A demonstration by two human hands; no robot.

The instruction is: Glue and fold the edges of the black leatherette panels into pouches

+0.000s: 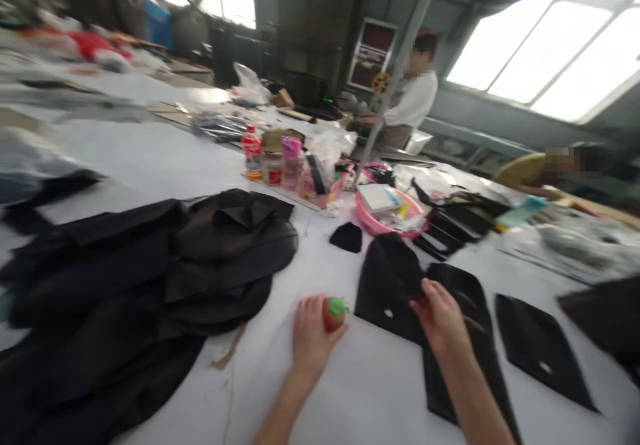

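Note:
My left hand (311, 335) is wrapped round a small brownish squeeze bottle (334, 313) with a green cap, over the white table. My right hand (440, 315) pinches the edge of a black fabric piece (390, 278) between thumb and fingers. That piece has a rounded top and a small white spot near its lower edge. Partly under my right forearm lies a longer black piece (445, 385). Farther right is another flat black piece (543, 348) with a white mark. A small black scrap (347, 237) rests just beyond the held piece.
A large heap of black fabric (150, 265) covers the table's left side. Beyond stand a pink basket (367, 221), a red-capped bottle (251, 153), a pink-lidded bottle (291, 165) and a metal pole (395, 91). One person (413, 98) stands behind; another (525, 168) leans at the right.

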